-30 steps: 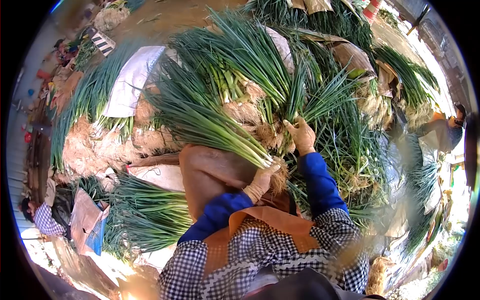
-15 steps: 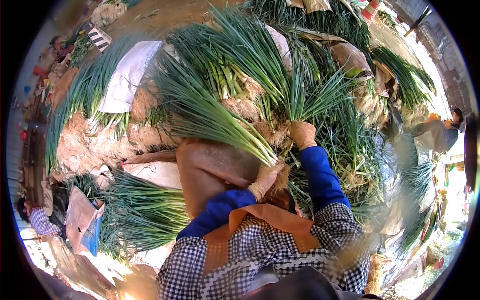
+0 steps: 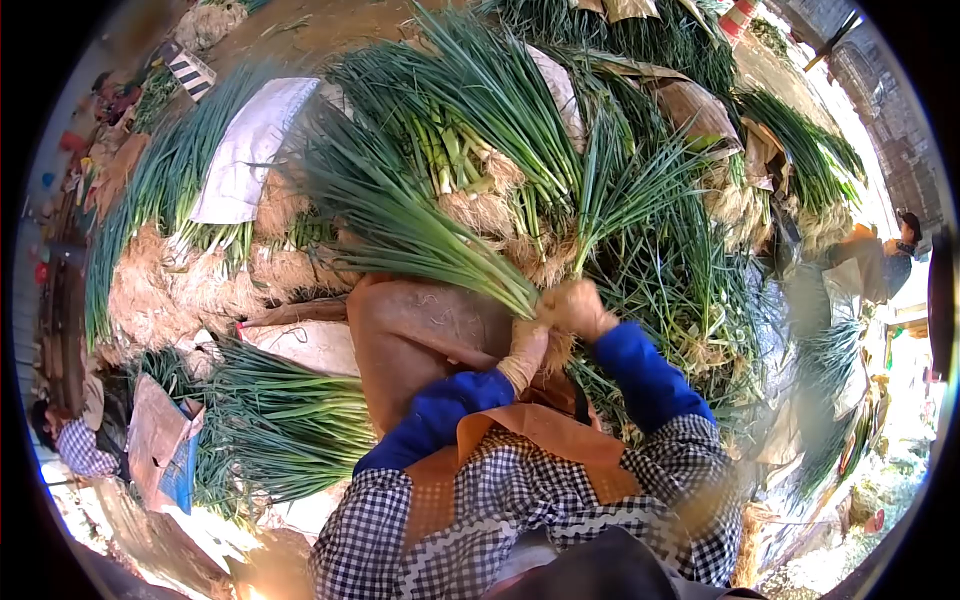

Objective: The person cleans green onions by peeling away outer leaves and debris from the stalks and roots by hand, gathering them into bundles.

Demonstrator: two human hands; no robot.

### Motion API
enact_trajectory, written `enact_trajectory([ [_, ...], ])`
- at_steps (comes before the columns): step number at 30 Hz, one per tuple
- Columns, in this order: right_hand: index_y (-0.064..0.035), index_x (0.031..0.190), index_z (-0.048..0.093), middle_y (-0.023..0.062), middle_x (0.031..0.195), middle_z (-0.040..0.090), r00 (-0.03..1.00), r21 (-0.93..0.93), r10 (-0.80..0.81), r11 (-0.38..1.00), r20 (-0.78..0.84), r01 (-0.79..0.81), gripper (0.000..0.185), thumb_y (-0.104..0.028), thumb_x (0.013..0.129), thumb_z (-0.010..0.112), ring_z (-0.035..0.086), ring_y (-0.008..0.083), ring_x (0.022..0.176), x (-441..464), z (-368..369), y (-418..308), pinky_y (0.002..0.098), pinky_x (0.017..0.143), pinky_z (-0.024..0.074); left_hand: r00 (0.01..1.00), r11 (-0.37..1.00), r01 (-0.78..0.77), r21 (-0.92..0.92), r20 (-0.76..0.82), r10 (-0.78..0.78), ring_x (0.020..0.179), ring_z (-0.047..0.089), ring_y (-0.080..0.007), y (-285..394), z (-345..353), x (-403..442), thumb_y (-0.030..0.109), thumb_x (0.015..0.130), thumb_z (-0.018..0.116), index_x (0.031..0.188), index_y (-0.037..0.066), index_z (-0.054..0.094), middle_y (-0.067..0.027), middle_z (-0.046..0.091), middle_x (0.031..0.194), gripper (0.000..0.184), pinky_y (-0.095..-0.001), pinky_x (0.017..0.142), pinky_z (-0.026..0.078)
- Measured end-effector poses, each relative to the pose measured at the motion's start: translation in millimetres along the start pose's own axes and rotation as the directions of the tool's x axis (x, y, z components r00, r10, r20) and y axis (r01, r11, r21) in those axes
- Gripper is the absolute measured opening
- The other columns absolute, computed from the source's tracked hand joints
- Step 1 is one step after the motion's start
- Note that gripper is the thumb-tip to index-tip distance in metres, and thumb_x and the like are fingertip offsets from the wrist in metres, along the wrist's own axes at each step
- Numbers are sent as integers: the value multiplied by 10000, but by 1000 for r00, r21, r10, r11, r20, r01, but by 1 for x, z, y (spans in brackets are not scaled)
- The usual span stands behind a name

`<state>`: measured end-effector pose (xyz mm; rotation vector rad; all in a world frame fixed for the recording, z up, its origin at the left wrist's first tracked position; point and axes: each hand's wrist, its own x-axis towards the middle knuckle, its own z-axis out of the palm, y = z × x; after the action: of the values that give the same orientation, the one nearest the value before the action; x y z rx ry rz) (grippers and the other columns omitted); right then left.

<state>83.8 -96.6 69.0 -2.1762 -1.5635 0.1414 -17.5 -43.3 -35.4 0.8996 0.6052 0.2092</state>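
Note:
My left hand point(image 3: 530, 345), in a tan glove, is closed round the lower stalks of a bunch of green onions point(image 3: 440, 245). Their long leaves fan out to the upper left. Right beside it is my right hand point(image 3: 578, 308), also gloved, slightly blurred, its fingers curled in at the stalk bases. What those fingers pinch is hidden. Just above the right hand, a smaller spray of green onions point(image 3: 625, 195) spreads to the upper right. Pale roots point(image 3: 560, 352) hang below my hands. A brown cover point(image 3: 430, 325) lies over my lap.
More green onions with shaggy roots point(image 3: 160, 275) are heaped ahead and left, partly under a white sack point(image 3: 255, 150). A laid-out pile point(image 3: 290, 420) is at my left. Loose leaves point(image 3: 690, 290) lie at right. Other people point(image 3: 85, 445) sit at both sides.
My right hand has come down and left from the smaller spray to meet my left hand. That spray's lower stalks now show. The left hand's bunch has barely shifted.

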Motion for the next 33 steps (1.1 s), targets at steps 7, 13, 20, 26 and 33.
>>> enact_trajectory([
  [7, -16, 732, 628, 69, 574, 578, 695, 474, 557, 509, 455, -718, 286, -292, 806, 629, 528, 150, 474, -124, -82, 3, 296, 450, 422, 998, 949, 58, -310, 26, -52, 809, 560, -131, 20, -2, -6, -24, 844, 535, 972, -17, 554, -48, 560, 918, 129, -248, 728, 484],
  [13, -94, 913, 644, 126, 794, 652, 635, -185, 772, 629, 30, -756, 370, -441, 829, 547, 602, 315, 661, -134, -69, 63, 369, 626, 480, 996, 941, 32, -337, 85, -4, 796, 597, -165, 16, -2, -4, 29, 837, 569, 1019, -20, 566, -81, 600, 895, 189, -288, 718, 511],
  [20, -2, 788, 600, 136, 646, 588, 833, 267, 554, 804, -10, -531, 465, -465, 821, 577, 576, 256, 607, -3, 24, 67, 355, 591, 444, 992, 968, -71, -239, 83, 93, 850, 579, -153, 15, -6, -5, 9, 838, 551, 1012, -12, 557, -67, 588, 938, 175, -261, 769, 481],
  [26, -88, 720, 595, 105, 558, 553, 845, -242, 450, 819, -290, -520, 281, -317, 861, 512, 550, 283, 495, 5, 19, 22, 389, 474, 437, 971, 984, -170, -53, 161, 177, 922, 550, -147, 10, -13, -2, -10, 822, 536, 1026, -3, 560, -45, 581, 986, 205, -274, 828, 450],
  [33, -37, 618, 572, 75, 486, 492, 913, 549, 233, 739, 336, -390, 347, -268, 875, 538, 498, 206, 427, -72, -76, -42, 337, 422, 387, 971, 913, 147, -381, 230, -61, 824, 587, -169, 33, -8, -11, 32, 849, 534, 987, -28, 557, -81, 592, 924, 152, -274, 711, 504],
])
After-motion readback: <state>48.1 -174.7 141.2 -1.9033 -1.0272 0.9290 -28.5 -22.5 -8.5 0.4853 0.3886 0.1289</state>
